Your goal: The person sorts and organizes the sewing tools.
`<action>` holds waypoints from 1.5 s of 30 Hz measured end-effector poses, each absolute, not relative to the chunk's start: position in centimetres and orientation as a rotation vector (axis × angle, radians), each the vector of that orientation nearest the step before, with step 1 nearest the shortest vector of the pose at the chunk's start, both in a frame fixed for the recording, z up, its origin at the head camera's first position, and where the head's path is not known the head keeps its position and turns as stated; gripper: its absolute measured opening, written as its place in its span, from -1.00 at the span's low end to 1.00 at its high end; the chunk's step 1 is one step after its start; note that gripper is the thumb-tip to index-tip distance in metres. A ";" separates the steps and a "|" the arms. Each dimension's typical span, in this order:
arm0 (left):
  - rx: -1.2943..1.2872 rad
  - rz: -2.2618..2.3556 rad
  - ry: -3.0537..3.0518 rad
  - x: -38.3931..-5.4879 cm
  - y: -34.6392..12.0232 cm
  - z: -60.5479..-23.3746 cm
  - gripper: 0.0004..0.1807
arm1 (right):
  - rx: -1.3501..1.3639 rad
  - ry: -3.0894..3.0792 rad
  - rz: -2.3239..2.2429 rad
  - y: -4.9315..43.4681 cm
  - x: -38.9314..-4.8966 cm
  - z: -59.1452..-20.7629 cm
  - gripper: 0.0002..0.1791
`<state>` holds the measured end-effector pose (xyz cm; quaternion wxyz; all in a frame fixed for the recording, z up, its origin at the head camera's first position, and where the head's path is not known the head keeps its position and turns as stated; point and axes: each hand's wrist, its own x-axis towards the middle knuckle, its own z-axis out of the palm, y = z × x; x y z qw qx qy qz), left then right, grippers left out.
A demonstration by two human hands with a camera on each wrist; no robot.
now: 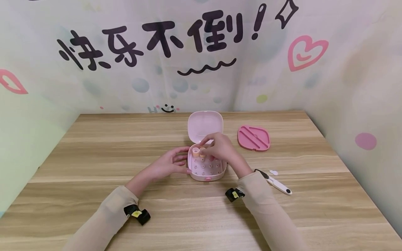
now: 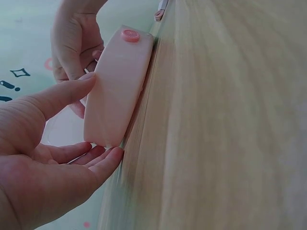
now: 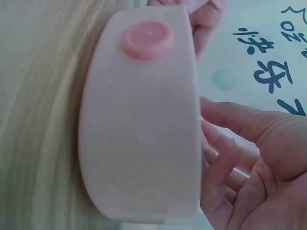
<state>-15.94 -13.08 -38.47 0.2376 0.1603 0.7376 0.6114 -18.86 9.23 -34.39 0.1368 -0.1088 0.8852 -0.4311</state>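
Note:
A light pink case (image 1: 207,177), its rounded lid (image 1: 205,125) raised at the back, stands on the table. Rows of short pegs cover its inside. Two small pale orange spools (image 1: 196,152) are side by side at its back left. My right hand (image 1: 220,148) reaches in over the case and pinches the right one of these spools, partly hidden by the fingers. At the left side of the case, my left hand (image 1: 166,164) holds its wall, thumb near the front and fingers farther back. The left wrist view shows this thumb and these fingers on the case (image 2: 117,86).
Right of the lid lies a darker pink tray insert (image 1: 253,138) with slanted grooves. A white-handled tool (image 1: 279,184) with a dark end lies by the right sleeve, near a small white flat piece (image 1: 273,172). A printed cloth (image 1: 201,87) hangs behind the table.

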 end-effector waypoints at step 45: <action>0.399 1.634 2.039 -16.1 -13.1 -38.5 -0.06 | -0.455 2.661 -1.238 16.9 -16.0 -33.2 -0.76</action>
